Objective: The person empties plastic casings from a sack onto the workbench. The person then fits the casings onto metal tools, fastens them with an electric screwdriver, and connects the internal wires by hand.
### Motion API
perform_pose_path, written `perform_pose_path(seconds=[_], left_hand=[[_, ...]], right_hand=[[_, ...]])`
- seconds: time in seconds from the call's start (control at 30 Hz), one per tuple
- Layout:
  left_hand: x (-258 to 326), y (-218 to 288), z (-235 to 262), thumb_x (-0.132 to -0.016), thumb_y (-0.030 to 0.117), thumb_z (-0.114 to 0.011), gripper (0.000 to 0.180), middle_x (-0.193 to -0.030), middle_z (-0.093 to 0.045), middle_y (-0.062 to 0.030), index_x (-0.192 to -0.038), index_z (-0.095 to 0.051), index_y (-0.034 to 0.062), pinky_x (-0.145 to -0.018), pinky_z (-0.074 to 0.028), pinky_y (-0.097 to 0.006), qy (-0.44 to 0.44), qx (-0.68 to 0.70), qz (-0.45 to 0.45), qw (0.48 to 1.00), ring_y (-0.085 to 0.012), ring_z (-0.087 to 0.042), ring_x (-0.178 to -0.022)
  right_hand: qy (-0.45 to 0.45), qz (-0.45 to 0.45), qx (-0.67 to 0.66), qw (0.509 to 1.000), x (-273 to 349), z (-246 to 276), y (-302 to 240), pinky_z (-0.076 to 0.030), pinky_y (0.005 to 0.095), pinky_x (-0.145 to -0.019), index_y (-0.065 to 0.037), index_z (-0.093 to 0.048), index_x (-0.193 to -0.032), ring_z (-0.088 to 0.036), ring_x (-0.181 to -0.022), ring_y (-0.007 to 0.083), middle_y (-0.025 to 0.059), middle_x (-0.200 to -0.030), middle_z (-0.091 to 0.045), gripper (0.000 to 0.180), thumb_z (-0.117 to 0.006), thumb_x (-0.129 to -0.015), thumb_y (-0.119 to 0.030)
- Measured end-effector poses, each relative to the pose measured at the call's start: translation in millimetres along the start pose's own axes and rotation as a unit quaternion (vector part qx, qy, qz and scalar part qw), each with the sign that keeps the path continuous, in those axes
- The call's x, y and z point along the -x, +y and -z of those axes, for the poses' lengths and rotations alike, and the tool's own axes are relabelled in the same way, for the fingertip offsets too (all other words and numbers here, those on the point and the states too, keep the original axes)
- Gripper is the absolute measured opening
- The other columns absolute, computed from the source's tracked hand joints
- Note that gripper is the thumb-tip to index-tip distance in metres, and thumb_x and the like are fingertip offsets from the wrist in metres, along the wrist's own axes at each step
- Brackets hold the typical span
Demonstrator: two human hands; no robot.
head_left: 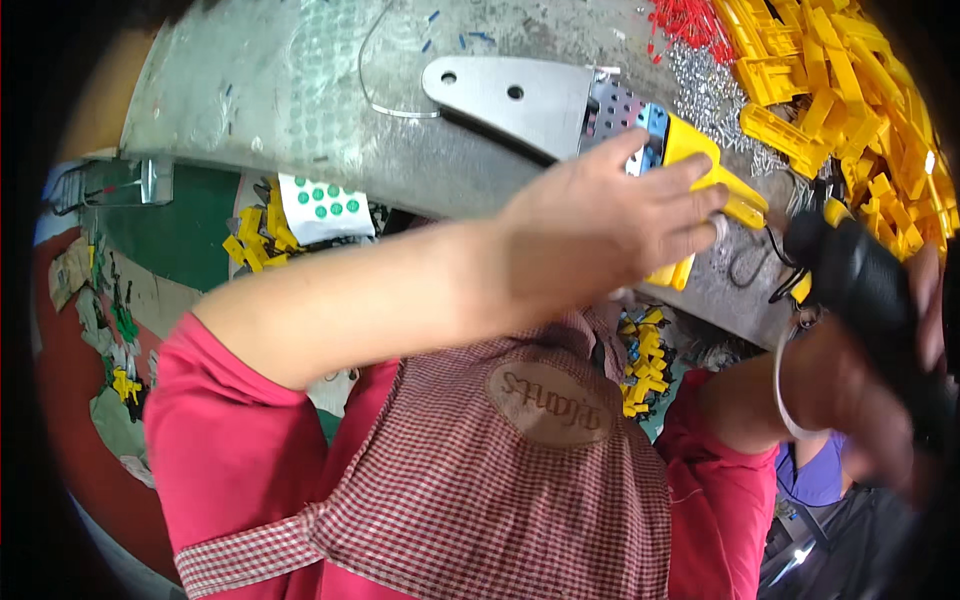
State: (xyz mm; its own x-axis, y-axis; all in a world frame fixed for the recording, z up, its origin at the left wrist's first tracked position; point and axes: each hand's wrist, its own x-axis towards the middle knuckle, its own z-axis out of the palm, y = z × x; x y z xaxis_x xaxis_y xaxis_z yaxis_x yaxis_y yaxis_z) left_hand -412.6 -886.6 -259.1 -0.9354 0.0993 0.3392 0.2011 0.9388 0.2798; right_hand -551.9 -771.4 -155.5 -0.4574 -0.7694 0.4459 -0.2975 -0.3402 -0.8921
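Note:
My left hand point(630, 205) reaches across from the left with its fingers bent over a yellow plastic housing point(690, 145), pressing it against the workbench fixture. The housing lies at the end of a tapered grey metal plate point(545, 95) with two round holes. Between plate and housing sits a small blue-grey perforated metal piece point(620, 108), partly covered by my fingers. At the right, my right hand point(860, 390), blurred by motion, is wrapped round a black power screwdriver point(865, 265). Its front end points toward the yellow housing. What lies under my left palm is hidden.
A heap of yellow plastic parts point(835, 80) covers the bench's right end. Beside it lie silver screws point(705, 85) and red small parts point(690, 25). A thin wire point(365, 75) curves over the metal bench point(240, 90). Below the edge are more yellow parts point(648, 365) and a sheet with green dots point(325, 208).

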Motion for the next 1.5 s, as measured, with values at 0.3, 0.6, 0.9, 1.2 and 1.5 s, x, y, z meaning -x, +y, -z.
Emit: perform_pose_path(seconds=[0.3, 0.6, 0.9, 1.2, 1.5], left_hand=[[6, -12, -3, -0.078, 0.023, -0.064, 0.044, -0.137, -0.048, 0.0033, -0.120, -0.055, 0.0156, -0.100, -0.037, -0.039, 0.056, 0.033, -0.052, 0.997, -0.0157, -0.042, -0.129], [7, -8, -10, -0.082, 0.019, -0.057, 0.035, -0.130, -0.053, 0.0052, -0.116, -0.059, 0.0172, -0.098, -0.038, -0.036, 0.102, 0.003, -0.041, 0.994, -0.0135, -0.045, -0.124], [8, -7, 4, -0.072, 0.016, -0.070, 0.065, -0.140, -0.045, -0.0018, -0.133, -0.047, 0.0135, -0.104, -0.034, -0.042, 0.010, 0.045, -0.026, 0.999, -0.0189, -0.037, -0.134], [4, 3, -17, -0.079, 0.024, -0.059, 0.036, -0.121, -0.056, -0.0011, -0.113, -0.063, 0.0112, -0.096, -0.042, -0.039, 0.120, -0.023, -0.009, 0.992, -0.0179, -0.046, -0.121], [7, 14, -9, -0.070, 0.035, -0.068, 0.061, -0.140, -0.044, 0.0017, -0.127, -0.052, 0.0204, -0.098, -0.037, -0.049, 0.012, -0.031, 0.008, 0.999, -0.0182, -0.041, -0.130]], right_hand=[[-0.093, 0.049, -0.094, 0.990, 38, -36, -1, -0.038, 0.0294, -0.059, -0.004, -0.046, -0.113, -0.048, -0.059, 0.0138, 0.0031, -0.075, -0.051, 0.069, -0.068, -0.075, -0.058], [-0.327, -0.004, -0.176, 0.929, 22, -14, 7, -0.053, 0.0437, -0.067, -0.006, -0.042, -0.118, -0.065, -0.070, 0.0305, 0.0174, -0.083, -0.065, 0.046, -0.062, -0.090, -0.037], [-0.015, 0.051, -0.100, 0.994, 41, -4, -24, -0.036, 0.0268, -0.062, -0.003, -0.049, -0.107, -0.045, -0.061, 0.0116, 0.0024, -0.075, -0.049, 0.069, -0.063, -0.071, -0.060], [-0.222, 0.025, -0.172, 0.959, 22, 13, 8, -0.050, 0.0409, -0.063, -0.002, -0.045, -0.109, -0.058, -0.061, 0.0272, 0.0164, -0.078, -0.059, 0.036, -0.049, -0.091, -0.033], [-0.026, 0.031, -0.039, 0.998, 43, -12, -15, -0.052, 0.0410, -0.065, -0.004, -0.047, -0.116, -0.063, -0.067, 0.0279, 0.0143, -0.073, -0.064, 0.034, -0.047, -0.097, -0.033]])
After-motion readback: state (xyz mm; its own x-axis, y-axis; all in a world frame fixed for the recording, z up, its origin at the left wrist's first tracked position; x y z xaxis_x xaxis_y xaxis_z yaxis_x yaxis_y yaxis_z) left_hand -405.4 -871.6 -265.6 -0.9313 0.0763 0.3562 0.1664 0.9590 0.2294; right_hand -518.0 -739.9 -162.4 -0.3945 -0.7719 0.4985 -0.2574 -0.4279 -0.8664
